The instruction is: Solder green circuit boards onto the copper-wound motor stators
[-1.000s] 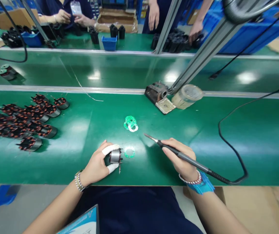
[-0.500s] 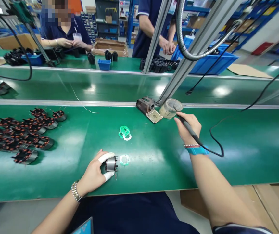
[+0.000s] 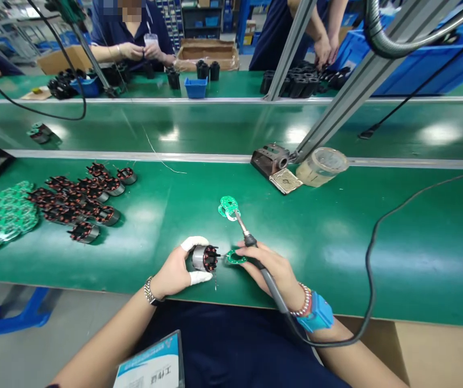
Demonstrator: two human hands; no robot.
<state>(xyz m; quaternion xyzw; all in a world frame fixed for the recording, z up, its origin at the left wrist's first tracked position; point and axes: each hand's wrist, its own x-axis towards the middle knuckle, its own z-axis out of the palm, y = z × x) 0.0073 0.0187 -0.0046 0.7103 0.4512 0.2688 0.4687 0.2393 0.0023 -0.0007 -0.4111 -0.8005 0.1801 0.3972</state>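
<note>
At far left, a pile of green ring-shaped circuit boards [image 3: 8,215], then rows of wound motor stators [image 3: 69,199], apparently kept within reach of the left hand [image 3: 174,272]. Pinched between its thumb and finger, both in white finger cots [image 3: 194,243], a single stator [image 3: 204,258], laid sideways, probably to turn its wires toward the ring board [image 3: 236,258] just beside it; contact too fine to make out. Beyond, a few loose boards [image 3: 228,205]. Gripped in the right hand [image 3: 277,267], both ring board and soldering iron [image 3: 269,280], likely to avoid setting either down. Farther right, an iron stand [image 3: 271,157] next to a clear tub [image 3: 322,167]. Underneath, a glossy green bench [image 3: 336,231]; across the room, co-workers' hands [image 3: 323,51], black housings [image 3: 302,84] and a large blue bin [image 3: 429,70].
</note>
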